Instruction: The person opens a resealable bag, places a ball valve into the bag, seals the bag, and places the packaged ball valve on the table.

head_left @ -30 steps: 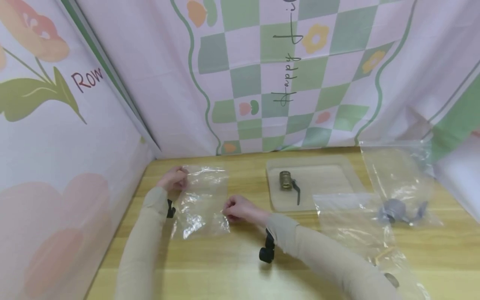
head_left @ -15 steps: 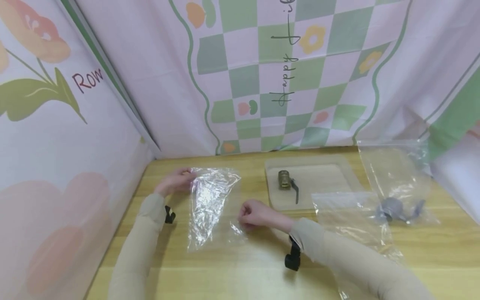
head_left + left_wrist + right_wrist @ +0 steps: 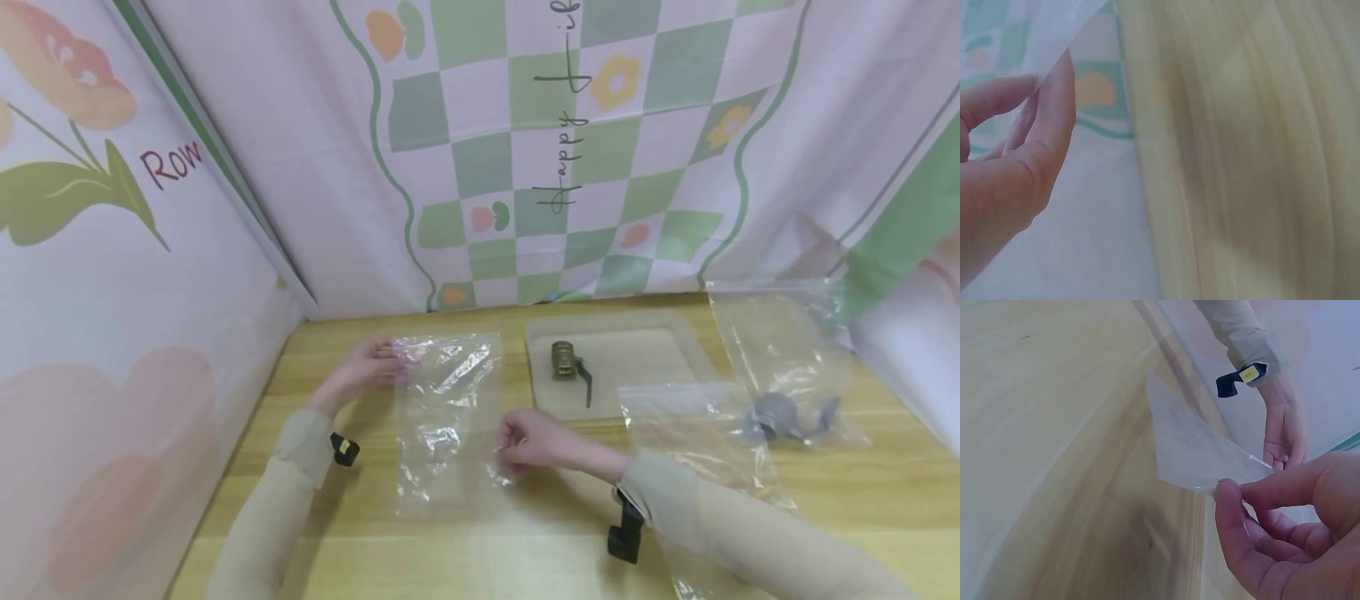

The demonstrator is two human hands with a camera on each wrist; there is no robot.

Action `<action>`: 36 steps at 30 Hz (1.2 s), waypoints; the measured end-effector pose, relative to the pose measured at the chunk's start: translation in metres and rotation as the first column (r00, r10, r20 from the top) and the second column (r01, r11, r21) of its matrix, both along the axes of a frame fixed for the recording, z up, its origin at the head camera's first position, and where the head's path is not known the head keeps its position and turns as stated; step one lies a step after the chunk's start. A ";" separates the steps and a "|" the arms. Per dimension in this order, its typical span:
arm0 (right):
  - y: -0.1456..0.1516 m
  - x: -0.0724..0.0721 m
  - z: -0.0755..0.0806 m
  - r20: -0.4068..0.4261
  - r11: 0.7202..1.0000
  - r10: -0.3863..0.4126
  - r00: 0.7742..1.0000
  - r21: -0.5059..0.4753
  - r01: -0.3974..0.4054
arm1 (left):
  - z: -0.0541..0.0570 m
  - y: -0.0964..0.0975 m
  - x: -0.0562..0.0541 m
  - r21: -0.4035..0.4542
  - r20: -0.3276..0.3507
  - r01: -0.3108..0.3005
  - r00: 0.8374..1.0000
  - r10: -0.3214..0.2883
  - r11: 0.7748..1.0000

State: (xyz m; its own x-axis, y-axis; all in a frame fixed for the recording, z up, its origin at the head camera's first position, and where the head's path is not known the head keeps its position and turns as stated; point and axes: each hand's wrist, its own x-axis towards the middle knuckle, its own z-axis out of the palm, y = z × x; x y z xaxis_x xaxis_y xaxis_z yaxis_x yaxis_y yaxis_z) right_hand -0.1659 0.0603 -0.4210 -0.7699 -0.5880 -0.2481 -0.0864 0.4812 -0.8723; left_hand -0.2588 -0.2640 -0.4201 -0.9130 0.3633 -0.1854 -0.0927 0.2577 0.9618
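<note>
A clear plastic bag (image 3: 450, 425) is stretched between my two hands, over the wooden table. My left hand (image 3: 367, 367) pinches its upper left edge; up close in the left wrist view, the film (image 3: 1063, 28) runs between thumb and fingers. Thumb and forefinger of my right hand (image 3: 534, 442) pinch the bag's right edge lower down. From the right wrist, the film (image 3: 1191, 440) spreads out from those fingertips, with my left hand (image 3: 1285, 428) beyond it. I see nothing inside the bag.
Right of the bag, a shallow tray (image 3: 637, 358) holds a brass ball valve (image 3: 563, 360) with a dark lever. Farther right lie another clear bag (image 3: 675, 417) and a zip bag (image 3: 780, 333) around a grey part (image 3: 776, 412). Patterned curtains (image 3: 360, 208) stand behind and left.
Both hands have moved right with the bag, and the right hand also nearer to me. The bag's film, folded over half a second ago, now lies more evenly spread.
</note>
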 end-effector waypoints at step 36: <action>0.083 0.020 0.027 -0.361 0.999 0.025 0.932 0.052 -0.007 | 0.009 0.062 0.073 0.296 -0.077 0.215 0.977 -0.201 0.931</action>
State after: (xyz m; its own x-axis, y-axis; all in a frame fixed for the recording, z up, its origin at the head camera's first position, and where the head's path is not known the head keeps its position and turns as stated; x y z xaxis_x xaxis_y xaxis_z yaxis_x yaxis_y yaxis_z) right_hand -0.1455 0.1430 -0.3936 -0.8036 -0.5950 0.0162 -0.3992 0.5185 -0.7561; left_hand -0.1854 -0.2024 -0.4114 -0.8157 0.5785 0.0010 -0.0239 -0.0354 0.9991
